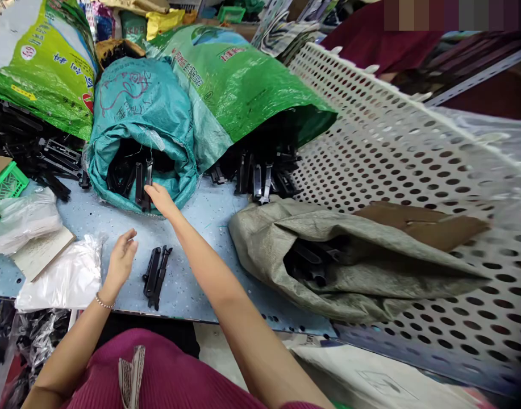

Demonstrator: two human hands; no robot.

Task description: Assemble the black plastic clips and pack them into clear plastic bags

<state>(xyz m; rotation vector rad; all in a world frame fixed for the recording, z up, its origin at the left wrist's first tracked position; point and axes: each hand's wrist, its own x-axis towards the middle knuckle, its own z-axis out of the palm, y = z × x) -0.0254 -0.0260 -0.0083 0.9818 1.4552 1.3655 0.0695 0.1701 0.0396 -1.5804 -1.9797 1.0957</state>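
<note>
My right hand (160,199) reaches to the mouth of a teal woven sack (143,113), its fingers closed on a slim black plastic part (148,177). More black parts fill the sack's opening, partly in shadow. Over the blue table (128,216), my left hand (123,258) hovers with nothing in it and its fingers apart. Two long black parts (157,277) lie side by side on the table, just right of my left hand. A stack of clear plastic bags (68,275) rests left of that hand.
Green printed sacks (238,79) stand behind, spilling black parts (264,176) onto the table. A grey-green sack (260,244) with black parts inside lies at the right, against a white perforated panel (413,142). A green basket (7,190) sits at the left edge.
</note>
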